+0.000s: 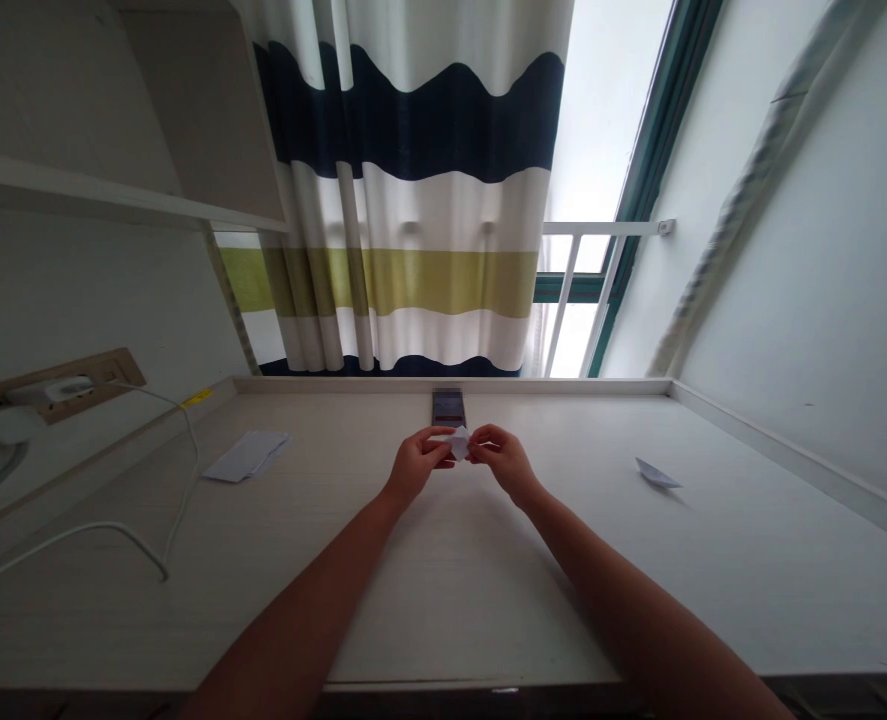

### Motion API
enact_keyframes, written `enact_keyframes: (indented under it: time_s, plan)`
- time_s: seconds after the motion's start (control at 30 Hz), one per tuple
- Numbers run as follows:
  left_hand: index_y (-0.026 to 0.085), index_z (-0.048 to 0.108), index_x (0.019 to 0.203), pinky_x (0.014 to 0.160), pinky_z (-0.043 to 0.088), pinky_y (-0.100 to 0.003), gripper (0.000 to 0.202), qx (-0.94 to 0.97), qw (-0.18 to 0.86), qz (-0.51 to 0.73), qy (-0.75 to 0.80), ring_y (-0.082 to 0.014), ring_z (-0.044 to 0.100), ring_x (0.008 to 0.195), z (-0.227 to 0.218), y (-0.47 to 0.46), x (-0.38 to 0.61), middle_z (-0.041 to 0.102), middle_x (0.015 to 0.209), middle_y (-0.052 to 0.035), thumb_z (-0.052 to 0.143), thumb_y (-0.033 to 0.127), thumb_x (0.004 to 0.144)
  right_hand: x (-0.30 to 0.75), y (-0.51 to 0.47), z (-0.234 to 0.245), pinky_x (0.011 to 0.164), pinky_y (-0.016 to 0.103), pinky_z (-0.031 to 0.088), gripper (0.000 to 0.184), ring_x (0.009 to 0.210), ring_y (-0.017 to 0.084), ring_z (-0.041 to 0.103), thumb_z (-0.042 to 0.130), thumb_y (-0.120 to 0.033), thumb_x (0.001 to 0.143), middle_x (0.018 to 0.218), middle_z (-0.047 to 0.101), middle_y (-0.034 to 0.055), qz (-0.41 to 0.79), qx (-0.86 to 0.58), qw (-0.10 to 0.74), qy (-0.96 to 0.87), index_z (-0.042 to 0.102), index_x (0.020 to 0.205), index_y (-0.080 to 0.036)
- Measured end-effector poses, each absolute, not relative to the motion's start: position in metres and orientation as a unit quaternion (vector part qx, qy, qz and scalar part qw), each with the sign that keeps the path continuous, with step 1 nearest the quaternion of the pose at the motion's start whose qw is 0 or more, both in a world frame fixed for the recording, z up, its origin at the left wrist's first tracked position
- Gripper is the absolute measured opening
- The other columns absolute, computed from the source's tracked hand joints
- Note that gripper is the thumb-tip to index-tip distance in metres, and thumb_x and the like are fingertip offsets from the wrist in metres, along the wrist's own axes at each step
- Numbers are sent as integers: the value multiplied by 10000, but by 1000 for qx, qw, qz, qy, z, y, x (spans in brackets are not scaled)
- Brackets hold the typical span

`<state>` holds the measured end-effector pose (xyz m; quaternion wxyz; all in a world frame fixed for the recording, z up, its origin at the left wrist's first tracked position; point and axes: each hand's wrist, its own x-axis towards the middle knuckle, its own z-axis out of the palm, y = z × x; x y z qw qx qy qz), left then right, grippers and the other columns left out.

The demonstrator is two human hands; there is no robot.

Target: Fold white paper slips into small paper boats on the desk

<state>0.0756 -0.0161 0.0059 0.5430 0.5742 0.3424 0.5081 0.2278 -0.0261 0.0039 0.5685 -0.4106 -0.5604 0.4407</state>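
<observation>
A small piece of folded white paper (459, 443) is held up between my two hands, over the middle of the pale desk. My left hand (416, 464) grips its left side, with thumb and fingers closed on it. On the other side, the fingertips of my right hand (504, 460) pinch its right edge. Just beyond the paper lies a phone (449, 406) with its screen lit, partly covered by my fingers. Off to the right rests a folded paper boat (657, 474), apart from both hands.
Several white paper sheets (246, 456) lie stacked on the left of the desk (443, 580). A white cable (188, 470) runs from a wall socket strip (60, 390) across the desk's left side. A raised ledge (563, 386) borders the back, before a striped curtain (443, 200).
</observation>
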Motion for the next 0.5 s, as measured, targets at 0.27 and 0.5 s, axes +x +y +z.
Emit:
enact_keyframes:
  time_s: [0.27, 0.5]
  plan:
    - [112, 648, 822, 637, 521, -300, 269, 570, 536, 514, 352, -165, 620, 645, 7, -18, 77, 669, 693, -54, 672, 246, 589, 226, -26, 4, 581, 273, 445, 72, 565, 113, 553, 617, -191, 594, 595, 581, -27, 444, -395, 575, -563, 558, 628, -170]
    - [116, 675, 747, 678, 519, -316, 234, 526, 568, 521, 359, -146, 615, 612, 8, -17, 76, 670, 679, -47, 694, 241, 551, 226, -32, 10, 623, 292, 449, 90, 588, 118, 558, 595, -218, 633, 613, 614, -5, 455, -387, 567, -567, 623, 702, -169]
